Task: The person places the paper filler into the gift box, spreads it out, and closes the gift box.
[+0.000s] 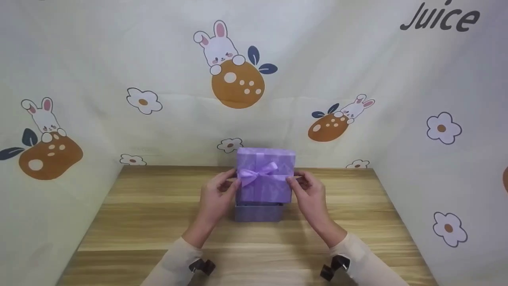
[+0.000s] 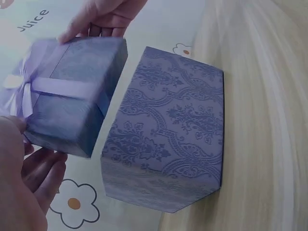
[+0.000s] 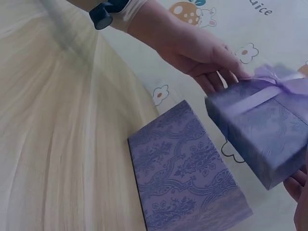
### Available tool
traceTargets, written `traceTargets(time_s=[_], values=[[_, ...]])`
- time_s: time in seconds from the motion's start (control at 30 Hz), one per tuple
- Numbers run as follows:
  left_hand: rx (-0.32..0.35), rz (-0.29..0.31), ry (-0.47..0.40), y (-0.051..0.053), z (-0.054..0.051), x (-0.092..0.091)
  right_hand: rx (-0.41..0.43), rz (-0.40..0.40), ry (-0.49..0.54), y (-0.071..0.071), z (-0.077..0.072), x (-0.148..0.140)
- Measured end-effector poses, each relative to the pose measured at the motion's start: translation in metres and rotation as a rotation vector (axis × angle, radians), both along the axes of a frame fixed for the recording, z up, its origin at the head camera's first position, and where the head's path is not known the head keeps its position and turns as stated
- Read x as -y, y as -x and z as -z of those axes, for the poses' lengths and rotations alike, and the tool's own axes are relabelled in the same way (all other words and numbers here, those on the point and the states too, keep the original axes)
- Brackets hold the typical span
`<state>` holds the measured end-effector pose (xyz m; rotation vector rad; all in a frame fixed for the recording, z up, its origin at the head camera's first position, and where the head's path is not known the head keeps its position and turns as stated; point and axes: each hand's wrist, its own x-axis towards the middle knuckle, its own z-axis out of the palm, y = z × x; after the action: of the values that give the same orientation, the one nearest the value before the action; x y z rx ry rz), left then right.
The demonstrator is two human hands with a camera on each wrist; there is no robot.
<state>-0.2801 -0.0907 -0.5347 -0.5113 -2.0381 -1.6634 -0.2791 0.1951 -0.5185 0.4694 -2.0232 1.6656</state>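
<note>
A purple patterned gift box lid (image 1: 266, 190) with a lilac ribbon bow (image 1: 258, 174) is held between both hands. My left hand (image 1: 216, 194) grips its left side, thumb near the top face and fingers at the side. On the opposite side my right hand (image 1: 311, 194) grips it the same way. Below the lid stands the box base (image 1: 258, 213), upright on the table. Both wrist views show the lid apart from the base, raised above it. The base's patterned outer walls (image 2: 168, 115) show there; its inside is hidden.
The wood-grain table (image 1: 151, 222) carries the base near its back edge. A cream cloth (image 1: 166, 127) printed with rabbits, oranges and flowers hangs behind and along both sides. Dark wrist mounts (image 1: 335, 267) sit on the sleeves.
</note>
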Motion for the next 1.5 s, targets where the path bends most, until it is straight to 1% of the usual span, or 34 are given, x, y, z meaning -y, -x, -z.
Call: traceTargets(time_s=[0.07,0.13,0.23,0.3,0.37,0.47,0.53,0.57,0.6,0.67,0.7,0.77,0.83,0.97,1.07,1.2,1.37,1.5], values=[[0.002,-0.015,0.031,0.0,0.001,0.0,-0.017,0.009,0.02,0.003,0.0,0.001],[0.002,-0.023,0.057,-0.001,0.001,-0.001,-0.048,0.012,0.015,0.007,0.001,0.0],[-0.002,-0.033,0.078,-0.002,0.001,0.0,-0.088,0.01,-0.026,0.014,0.004,-0.001],[0.002,-0.031,0.074,-0.002,0.001,0.001,-0.096,-0.012,-0.06,0.016,0.006,-0.003],[0.019,-0.021,0.071,-0.002,0.0,0.003,-0.089,-0.065,-0.095,0.017,0.007,-0.005],[0.076,0.016,0.074,-0.001,-0.002,0.008,-0.045,-0.198,-0.164,0.017,0.008,-0.009],[0.122,0.055,0.103,-0.001,-0.004,0.012,0.019,-0.285,-0.226,0.016,0.009,-0.01],[0.142,0.078,0.129,-0.001,-0.005,0.014,0.052,-0.316,-0.255,0.015,0.009,-0.011],[0.162,0.106,0.157,-0.001,-0.005,0.015,0.085,-0.329,-0.283,0.015,0.01,-0.012],[0.191,0.154,0.222,-0.002,-0.006,0.017,0.145,-0.331,-0.318,0.014,0.01,-0.012],[0.201,0.174,0.253,-0.002,-0.005,0.018,0.171,-0.319,-0.327,0.014,0.01,-0.013],[0.212,0.192,0.299,-0.002,-0.004,0.017,0.198,-0.285,-0.328,0.013,0.01,-0.014],[0.225,0.183,0.325,-0.002,-0.002,0.016,0.211,-0.261,-0.333,0.014,0.01,-0.014],[0.254,0.134,0.361,-0.002,0.004,0.016,0.217,-0.25,-0.363,0.015,0.015,-0.014],[0.279,0.128,0.365,-0.001,0.008,0.017,0.221,-0.254,-0.363,0.016,0.019,-0.013],[0.32,0.138,0.344,0.0,0.012,0.019,0.244,-0.247,-0.347,0.016,0.022,-0.01],[0.34,0.143,0.324,0.001,0.021,0.021,0.289,-0.24,-0.36,0.015,0.028,-0.006],[0.353,0.152,0.321,0.002,0.026,0.02,0.3,-0.243,-0.357,0.015,0.033,-0.005]])
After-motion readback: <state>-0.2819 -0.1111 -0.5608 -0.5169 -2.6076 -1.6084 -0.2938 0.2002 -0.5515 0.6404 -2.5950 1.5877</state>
